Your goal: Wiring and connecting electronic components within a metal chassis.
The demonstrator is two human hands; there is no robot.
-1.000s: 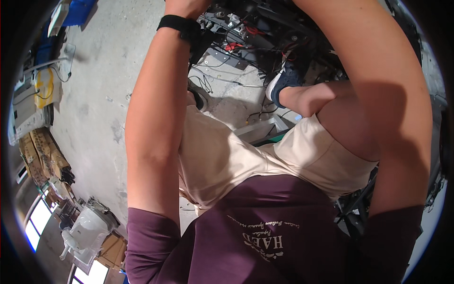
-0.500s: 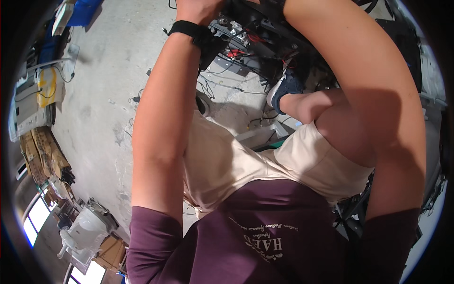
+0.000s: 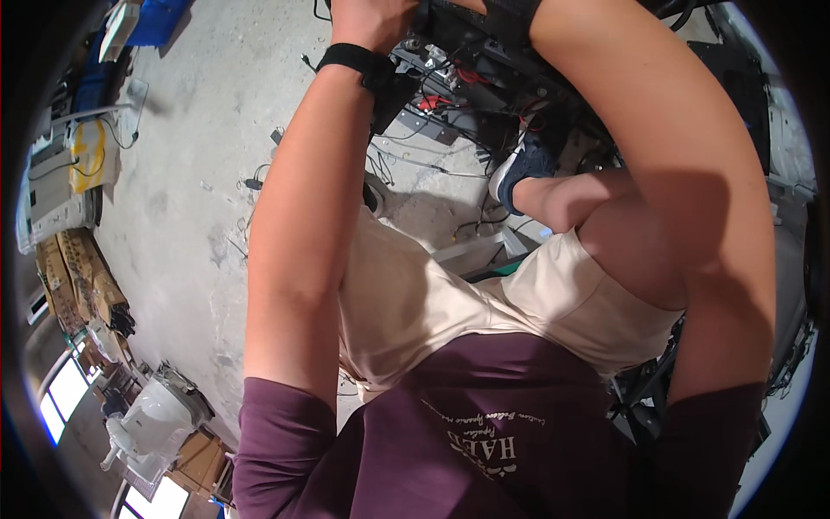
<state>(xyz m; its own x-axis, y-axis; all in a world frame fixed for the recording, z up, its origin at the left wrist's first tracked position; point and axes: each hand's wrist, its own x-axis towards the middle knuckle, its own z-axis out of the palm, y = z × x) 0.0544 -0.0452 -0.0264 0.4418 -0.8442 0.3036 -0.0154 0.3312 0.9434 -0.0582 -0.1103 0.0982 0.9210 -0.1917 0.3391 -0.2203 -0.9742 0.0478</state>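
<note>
At the top edge, the back of my left hand (image 3: 370,22) shows above a black wristband (image 3: 350,59); its fingers run out of sight against a dark machine. A sliver of my right hand (image 3: 471,4) appears a little to the right, past the black band (image 3: 519,16) on that wrist, with the fingers cut off by the edge. Both hands are at the black machine frame (image 3: 493,65), which has red and black wires (image 3: 432,103) and metal fittings. Whatever either hand holds is hidden.
Loose cables (image 3: 432,169) lie on the concrete floor (image 3: 190,216) below the machine, near my dark shoe (image 3: 527,169). Long cardboard boxes (image 3: 82,281) and a plastic-wrapped white item (image 3: 156,419) stand at the left. A blue object (image 3: 156,22) is at the upper left.
Both forearms sit slightly differently in the picture, with my left wrist a little lower and further right. The hands stay at the machine; no grasp or release shows.
</note>
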